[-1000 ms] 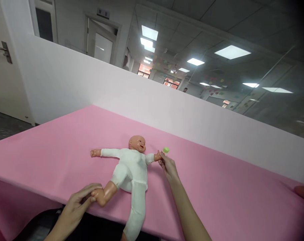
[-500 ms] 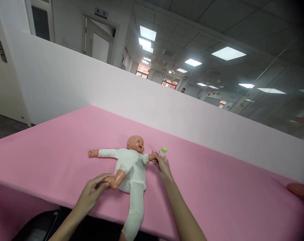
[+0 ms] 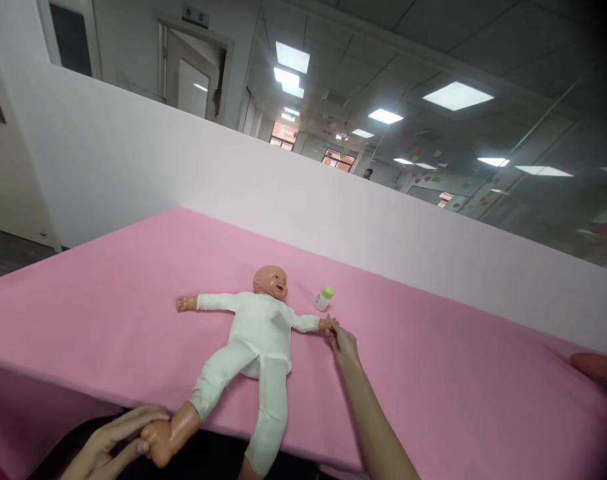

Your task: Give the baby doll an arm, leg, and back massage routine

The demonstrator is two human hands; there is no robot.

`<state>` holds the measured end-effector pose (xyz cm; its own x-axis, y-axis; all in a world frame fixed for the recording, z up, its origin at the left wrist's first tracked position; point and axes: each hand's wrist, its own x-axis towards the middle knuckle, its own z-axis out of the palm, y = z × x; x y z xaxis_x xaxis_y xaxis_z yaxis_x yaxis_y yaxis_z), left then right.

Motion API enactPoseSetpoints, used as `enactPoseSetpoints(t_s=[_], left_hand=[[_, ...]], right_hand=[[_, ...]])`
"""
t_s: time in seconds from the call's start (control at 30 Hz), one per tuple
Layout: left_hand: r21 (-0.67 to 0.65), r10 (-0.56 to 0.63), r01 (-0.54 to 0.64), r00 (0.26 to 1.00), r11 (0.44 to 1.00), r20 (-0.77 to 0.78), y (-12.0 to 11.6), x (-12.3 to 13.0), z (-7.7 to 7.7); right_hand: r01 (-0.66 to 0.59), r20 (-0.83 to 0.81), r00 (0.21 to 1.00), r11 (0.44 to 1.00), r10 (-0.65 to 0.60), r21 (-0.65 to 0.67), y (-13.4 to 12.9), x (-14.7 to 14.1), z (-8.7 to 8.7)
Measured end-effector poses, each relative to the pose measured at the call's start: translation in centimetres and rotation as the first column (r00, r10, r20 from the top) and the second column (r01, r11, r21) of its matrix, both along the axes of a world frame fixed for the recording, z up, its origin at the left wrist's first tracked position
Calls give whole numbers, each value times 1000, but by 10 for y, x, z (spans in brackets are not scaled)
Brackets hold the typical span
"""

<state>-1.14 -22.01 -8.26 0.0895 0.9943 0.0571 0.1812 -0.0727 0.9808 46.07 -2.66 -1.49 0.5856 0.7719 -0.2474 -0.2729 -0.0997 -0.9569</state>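
Observation:
A baby doll (image 3: 263, 327) with a white cloth body lies face up on the pink table (image 3: 423, 380), its arms spread and its legs toward me. My left hand (image 3: 111, 443) is closed around the foot at the end of the doll's leg on the left, out past the table's front edge. On the other side, my right hand (image 3: 342, 340) pinches the doll's small hand (image 3: 325, 324), with that arm stretched to the right. A small white bottle with a green cap (image 3: 324, 299) stands just behind this hand, apart from it.
A white partition wall (image 3: 283, 193) runs along the back of the table. At the far right lies a reddish-brown rounded object (image 3: 596, 367), partly cut off. A door (image 3: 8, 153) is at the left, and a person's head (image 3: 367, 173) shows beyond the partition.
My left hand has drawn the doll's foot toward me and left, so the bent leg is straight. My right hand has pulled the doll's arm outward; the bottle shows fully.

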Motion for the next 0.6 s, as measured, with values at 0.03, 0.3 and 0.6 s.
enactPoseSetpoints(t_s=[0.03, 0.3, 0.6], left_hand=[[-4, 6, -6, 1000, 1000, 4, 4, 2, 1], [81, 148, -167, 969, 983, 198, 65, 56, 21], [135, -30, -19, 935, 991, 354, 105, 108, 36]], right_hand=[[-23, -7, 1000, 1000, 23, 20, 0, -4, 6], [-426, 248, 891, 889, 381, 165, -1, -76, 44], [-452, 358, 850, 884, 387, 116, 2, -100, 30]])
